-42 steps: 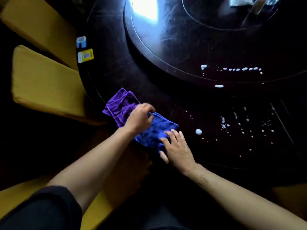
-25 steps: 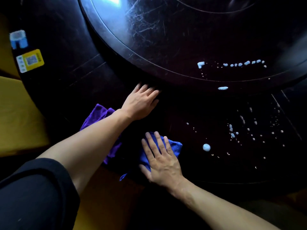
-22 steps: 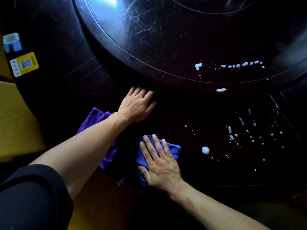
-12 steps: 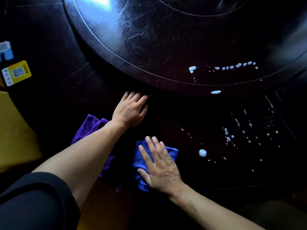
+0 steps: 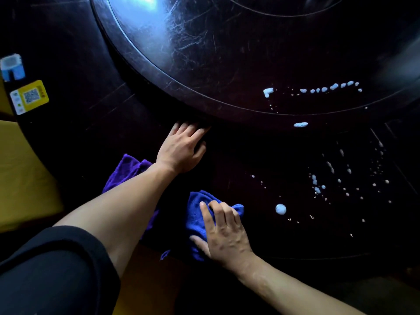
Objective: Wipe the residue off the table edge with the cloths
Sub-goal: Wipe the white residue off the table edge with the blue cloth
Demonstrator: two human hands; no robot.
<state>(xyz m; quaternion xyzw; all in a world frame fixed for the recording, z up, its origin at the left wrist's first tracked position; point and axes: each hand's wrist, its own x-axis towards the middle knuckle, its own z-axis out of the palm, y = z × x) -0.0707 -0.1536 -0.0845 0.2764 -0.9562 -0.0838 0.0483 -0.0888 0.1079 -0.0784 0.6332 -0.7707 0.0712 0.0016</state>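
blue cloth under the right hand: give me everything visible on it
The blue cloth is a plush, microfibre-looking rag, bright blue, bunched into folds rather than spread flat. It lies on the dark table near its front rim, one corner hanging over the rim. The right hand rests on it with fingers curled, gathering the fabric. It sits left of the large white foam blob, apart from it. Its left side is shadowed by the left forearm.

left hand flat, fingertips shadowed | right hand seemingly curling
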